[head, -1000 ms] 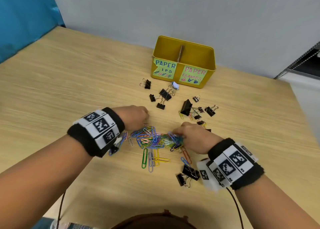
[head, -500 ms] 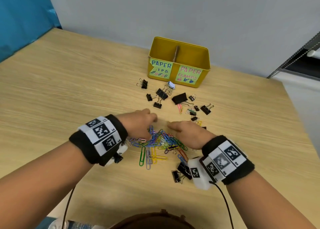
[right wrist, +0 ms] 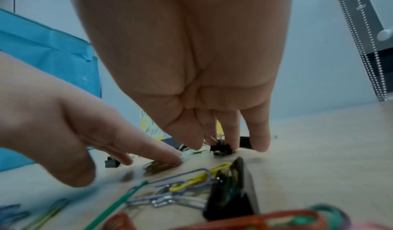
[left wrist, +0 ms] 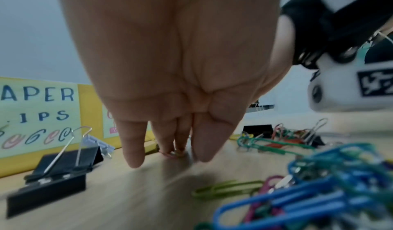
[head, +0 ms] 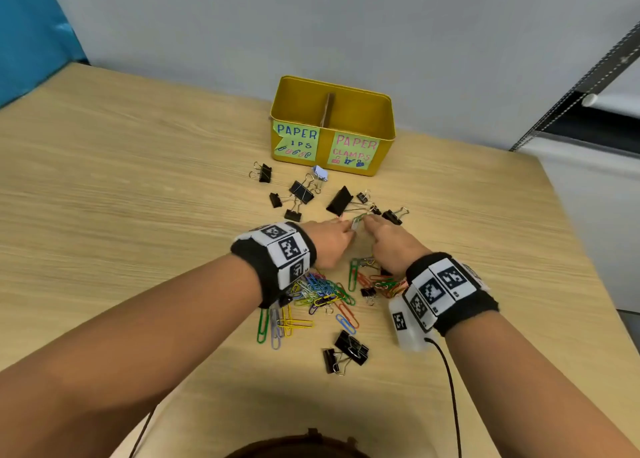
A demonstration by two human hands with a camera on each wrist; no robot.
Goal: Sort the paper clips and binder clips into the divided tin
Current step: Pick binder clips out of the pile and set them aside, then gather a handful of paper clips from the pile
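The yellow divided tin (head: 381, 135) stands at the table's far side, labelled for paper clips on the left and paper clamps on the right. Black binder clips (head: 300, 192) lie scattered in front of it, the largest one (head: 340, 201) near my fingertips. A colourful paper clip pile (head: 322, 293) lies under my left wrist. My left hand (head: 346, 230) and right hand (head: 373, 224) meet just past the pile. Straight fingers of both touch a few loose paper clips (head: 357, 221) on the table. In the left wrist view my fingertips (left wrist: 178, 147) press a pink clip (left wrist: 170, 154). A small binder clip (right wrist: 221, 148) sits by my right fingertips (right wrist: 260, 143).
More paper clips (head: 375, 279) and a tiny binder clip (head: 369, 292) lie under my right wrist. Two black binder clips (head: 348, 352) sit nearer to me. A blue curtain (head: 31, 31) hangs at the left, a metal rack (head: 588, 86) at the right. The wooden table (head: 138, 180) is bare on its left.
Both hands have moved forward from the paper clip pile to the loose clips beside the large binder clip. The pile now lies under my wrists, partly spread to the right.
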